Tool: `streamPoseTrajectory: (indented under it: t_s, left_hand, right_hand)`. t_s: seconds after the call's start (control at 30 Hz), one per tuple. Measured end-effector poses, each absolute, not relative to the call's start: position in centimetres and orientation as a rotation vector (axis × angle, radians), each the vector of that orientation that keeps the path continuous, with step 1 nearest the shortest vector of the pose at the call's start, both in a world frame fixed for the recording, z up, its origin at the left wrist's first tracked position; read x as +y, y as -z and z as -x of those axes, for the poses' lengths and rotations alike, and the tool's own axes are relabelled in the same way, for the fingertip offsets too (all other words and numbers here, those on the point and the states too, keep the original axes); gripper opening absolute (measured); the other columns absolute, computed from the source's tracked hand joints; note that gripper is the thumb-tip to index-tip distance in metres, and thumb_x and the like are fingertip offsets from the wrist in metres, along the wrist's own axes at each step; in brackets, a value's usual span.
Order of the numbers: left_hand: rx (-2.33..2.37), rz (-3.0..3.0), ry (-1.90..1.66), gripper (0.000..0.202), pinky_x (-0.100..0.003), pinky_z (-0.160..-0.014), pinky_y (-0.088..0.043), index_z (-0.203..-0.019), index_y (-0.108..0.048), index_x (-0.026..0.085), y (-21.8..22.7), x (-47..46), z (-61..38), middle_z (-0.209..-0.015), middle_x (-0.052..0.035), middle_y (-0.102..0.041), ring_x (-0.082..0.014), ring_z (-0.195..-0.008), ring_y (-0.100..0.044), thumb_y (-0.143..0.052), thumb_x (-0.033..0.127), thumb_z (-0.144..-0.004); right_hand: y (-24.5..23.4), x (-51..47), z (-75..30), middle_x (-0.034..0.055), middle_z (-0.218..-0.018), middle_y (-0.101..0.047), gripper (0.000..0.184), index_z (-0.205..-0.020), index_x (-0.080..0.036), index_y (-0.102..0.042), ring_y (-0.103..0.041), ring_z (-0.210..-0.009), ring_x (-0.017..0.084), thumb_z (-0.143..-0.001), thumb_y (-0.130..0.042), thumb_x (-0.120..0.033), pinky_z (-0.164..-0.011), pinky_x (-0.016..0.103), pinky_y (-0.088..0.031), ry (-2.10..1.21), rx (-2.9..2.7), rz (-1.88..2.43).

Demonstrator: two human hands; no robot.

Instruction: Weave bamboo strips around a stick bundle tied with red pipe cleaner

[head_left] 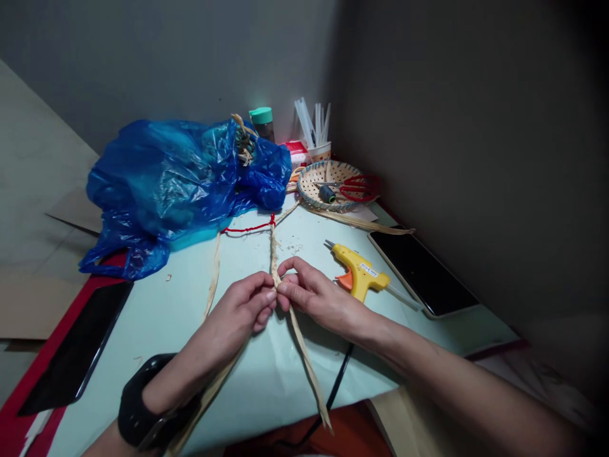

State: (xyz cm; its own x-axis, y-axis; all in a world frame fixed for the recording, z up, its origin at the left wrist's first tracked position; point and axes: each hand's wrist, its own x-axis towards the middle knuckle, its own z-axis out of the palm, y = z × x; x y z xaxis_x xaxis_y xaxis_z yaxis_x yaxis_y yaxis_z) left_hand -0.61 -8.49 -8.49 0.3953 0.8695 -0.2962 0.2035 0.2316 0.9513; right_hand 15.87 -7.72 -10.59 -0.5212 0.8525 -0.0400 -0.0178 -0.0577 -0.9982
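A pale straw-coloured braid (273,249) runs down the middle of the table, its far end tied with red yarn (247,228). My left hand (247,303) pinches the lower end of the braid from the left, fingers curled in. From the right, my right hand (307,292) grips the same spot between thumb and forefinger; the fingertips of both hands nearly meet. One loose strand (307,355) hangs below my right hand toward the table's front edge. Other strands pass under my left forearm. A yellow glue gun (360,270) lies just beyond my right hand.
A blue plastic bag (176,178) fills the back left. Behind stand a woven basket (309,190) holding red-handled scissors (359,188) and a thread spool (327,194), a cup of glue sticks (321,152) and a jar (262,120). Dark tablets lie left (80,349) and right (423,270).
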Motion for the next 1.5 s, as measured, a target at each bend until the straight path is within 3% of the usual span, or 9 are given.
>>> streamPoseTrajectory:
  t_s: [0.2, 0.37, 0.77, 0.93, 1.03, 1.1, 1.23, 1.5]
  left_hand:
    - [1.218, -1.24, -0.74, 0.021, -0.022, -0.044, -0.017, -0.075, -0.059, 0.016, 9.9, -8.3, 0.8, -0.051, 0.0053, -0.04, -0.0065, -0.046, -0.025, -0.055, 0.033, -0.085]
    - [1.191, -1.084, -0.794, 0.02, -0.021, -0.043, -0.012, -0.073, -0.058, 0.014, 9.6, -7.8, 0.4, -0.053, 0.0036, -0.045, -0.0045, -0.044, -0.022, -0.059, 0.031, -0.082]
    - [1.119, -0.872, -0.882, 0.018, -0.016, -0.043, -0.02, -0.092, -0.062, 0.012, 8.5, -8.1, 2.1, -0.063, 0.0016, -0.046, -0.0042, -0.05, -0.026, -0.061, 0.026, -0.081]
    - [1.264, -1.048, -0.906, 0.018, -0.016, -0.04, -0.02, -0.088, -0.06, 0.014, 8.0, -7.1, 2.5, -0.065, 0.003, -0.047, -0.0028, -0.046, -0.027, -0.063, 0.029, -0.079]
    - [1.313, -1.133, -0.939, 0.022, -0.016, -0.039, -0.021, -0.086, -0.058, 0.015, 7.8, -6.4, 2.1, -0.058, 0.0071, -0.038, -0.0031, -0.044, -0.027, -0.067, 0.032, -0.076]
    - [1.271, -1.141, -0.859, 0.025, -0.016, -0.038, -0.02, -0.087, -0.056, 0.016, 7.9, -6.1, 1.5, -0.052, 0.0088, -0.035, -0.0036, -0.041, -0.027, -0.068, 0.034, -0.075]
    - [1.089, -1.053, -0.655, 0.024, -0.016, -0.037, -0.014, -0.081, -0.05, 0.016, 8.6, -5.7, 0.5, -0.049, 0.0059, -0.046, -0.0031, -0.038, -0.031, -0.067, 0.033, -0.077]
    - [1.024, -0.999, -0.619, 0.019, -0.018, -0.038, -0.009, -0.084, -0.051, 0.015, 9.4, -5.6, 1.7, -0.047, 0.0065, -0.044, -0.0016, -0.038, -0.019, -0.065, 0.026, -0.079]
  right_hand:
    - [10.0, -7.8, -16.5, -0.0047, -0.068, -0.055, 0.011, -0.101, -0.02, -0.04, -0.044, -0.06, 0.01, -0.093, -0.042, -0.027, -0.059, 0.022, -0.034, -1.431, -1.794, 1.067]
    - [9.8, -7.5, -16.3, -0.0042, -0.068, -0.057, 0.01, -0.099, -0.02, -0.04, -0.045, -0.059, 0.01, -0.093, -0.041, -0.027, -0.058, 0.022, -0.034, -1.432, -1.788, 1.091]
    - [9.7, -7.5, -16.2, -0.0033, -0.066, -0.056, 0.01, -0.095, -0.018, -0.043, -0.035, -0.053, 0.008, -0.091, -0.046, -0.027, -0.049, 0.02, -0.027, -1.743, -1.469, 0.975]
    - [9.6, -7.3, -15.7, -0.0013, -0.066, -0.06, 0.008, -0.089, -0.017, -0.044, -0.034, -0.049, 0.007, -0.088, -0.048, -0.025, -0.045, 0.019, -0.026, -1.802, -1.414, 0.985]
    - [9.9, -7.2, -15.5, 0.0009, -0.068, -0.064, 0.014, -0.089, -0.017, -0.044, -0.033, -0.046, 0.007, -0.087, -0.052, -0.028, -0.042, 0.019, -0.024, -1.822, -1.388, 0.967]
    - [10.2, -7.2, -15.4, 0.0022, -0.07, -0.066, 0.014, -0.09, -0.017, -0.046, -0.035, -0.045, 0.007, -0.086, -0.052, -0.03, -0.042, 0.019, -0.026, -1.789, -1.428, 0.959]
    - [10.7, -7.3, -15.7, 0.0026, -0.068, -0.066, 0.018, -0.088, -0.016, -0.052, -0.047, -0.048, 0.007, -0.089, -0.048, -0.033, -0.047, 0.019, -0.034, -1.694, -1.54, 1.041]
    - [10.7, -7.3, -15.8, 0.0026, -0.074, -0.07, 0.022, -0.085, -0.017, -0.053, -0.053, -0.048, 0.007, -0.092, -0.04, -0.034, -0.048, 0.019, -0.039, -1.577, -1.731, 1.164]
